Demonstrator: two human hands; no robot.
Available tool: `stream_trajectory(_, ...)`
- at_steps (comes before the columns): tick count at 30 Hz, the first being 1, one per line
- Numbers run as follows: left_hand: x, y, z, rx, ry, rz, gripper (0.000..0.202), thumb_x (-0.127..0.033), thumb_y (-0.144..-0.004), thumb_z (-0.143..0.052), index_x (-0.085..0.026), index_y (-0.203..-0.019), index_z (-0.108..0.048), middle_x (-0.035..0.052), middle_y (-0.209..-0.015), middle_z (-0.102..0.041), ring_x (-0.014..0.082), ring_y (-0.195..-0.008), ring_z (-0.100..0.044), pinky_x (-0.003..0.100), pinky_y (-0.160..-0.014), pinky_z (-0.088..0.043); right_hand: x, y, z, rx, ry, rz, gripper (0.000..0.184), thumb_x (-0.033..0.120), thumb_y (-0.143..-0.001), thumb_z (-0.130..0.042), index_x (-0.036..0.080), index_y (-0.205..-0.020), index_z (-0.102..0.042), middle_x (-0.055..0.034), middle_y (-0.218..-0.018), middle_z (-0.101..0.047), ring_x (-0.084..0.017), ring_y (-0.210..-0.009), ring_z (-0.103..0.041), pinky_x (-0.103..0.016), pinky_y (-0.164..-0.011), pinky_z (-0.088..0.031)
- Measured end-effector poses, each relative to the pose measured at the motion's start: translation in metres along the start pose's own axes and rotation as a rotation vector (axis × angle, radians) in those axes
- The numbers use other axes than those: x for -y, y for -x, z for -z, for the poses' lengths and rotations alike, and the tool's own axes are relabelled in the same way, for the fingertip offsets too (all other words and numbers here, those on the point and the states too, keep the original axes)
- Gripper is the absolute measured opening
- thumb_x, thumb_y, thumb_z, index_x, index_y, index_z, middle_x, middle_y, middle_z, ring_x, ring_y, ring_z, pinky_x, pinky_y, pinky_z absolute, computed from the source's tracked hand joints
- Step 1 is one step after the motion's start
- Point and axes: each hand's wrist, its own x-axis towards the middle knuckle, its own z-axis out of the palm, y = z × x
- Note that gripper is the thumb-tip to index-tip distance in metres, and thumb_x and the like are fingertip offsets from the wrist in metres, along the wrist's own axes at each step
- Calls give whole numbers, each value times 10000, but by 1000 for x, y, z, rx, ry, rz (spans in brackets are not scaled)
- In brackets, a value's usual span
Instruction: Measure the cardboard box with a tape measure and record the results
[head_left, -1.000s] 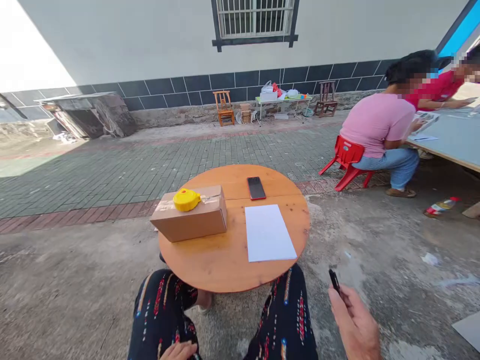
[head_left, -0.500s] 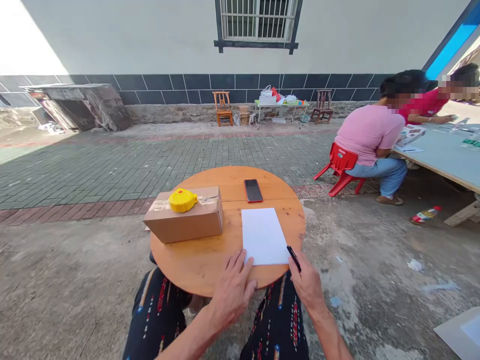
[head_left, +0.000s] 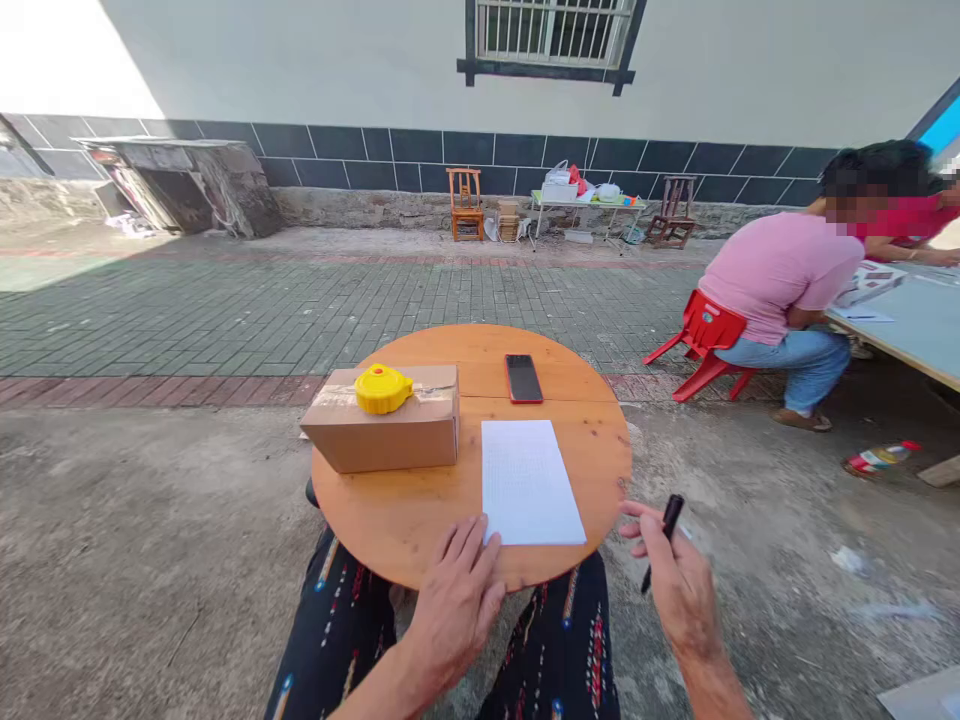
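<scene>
A round wooden table (head_left: 420, 510) stands in front of my knees. On it lie a white sheet of paper (head_left: 529, 482), a dark phone (head_left: 523, 378) and a cardboard box (head_left: 386, 432) with a yellow tape measure (head_left: 382, 389) on top. My left hand (head_left: 457, 598) rests flat on the table's near edge, fingers spread, touching the paper's lower left corner. My right hand (head_left: 675, 580) hovers just off the table's right edge and grips a black pen (head_left: 661, 536), tip pointing down.
Two people sit at a grey table (head_left: 911, 320) to the right, one on a red chair (head_left: 701, 340). A bottle (head_left: 874, 458) lies on the ground there. Wooden chairs (head_left: 465, 203) and a small table (head_left: 581, 205) stand by the far wall. Concrete ground surrounds me.
My left hand came up from my lap onto the table edge by the paper. My right hand brought the pen to the paper's corner, then drew back to the right of the table.
</scene>
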Motion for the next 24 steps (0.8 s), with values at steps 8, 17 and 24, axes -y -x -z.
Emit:
stream_trajectory(8, -3, -18, -9, -13, -29, 62, 492, -391, -963, -513, -172, -1404, -532, 123, -1500, -515, 296, -1366, -476, 501, -1131, -369, 7, -5, -2, -68, -289, 5, 531, 655, -892, -563, 163, -928, -760, -15, -624, -610, -149, -535, -541, -275, -518, -447)
stream_trajectory(17, 1, -23, -6, -29, 26, 96, 466, -340, -971, -504, -166, -1402, -529, 110, -1488, -532, 277, -1362, -494, 488, -1121, -410, -5, -14, -37, 65, -147, 119, 337, 513, -864, -684, 197, -951, -768, -24, -708, -722, -186, -663, -668, -298, -661, -544)
stream_trajectory(24, 7, -29, -4, 2, 82, 135, 391, -317, -977, -499, -182, -1334, -586, 108, -1471, -548, 281, -1340, -519, 505, -1124, -428, -6, -27, -50, 148, -28, 275, 238, 393, -945, -612, 213, -1060, -716, -51, -925, -775, -205, -846, -735, -311, -774, -586)
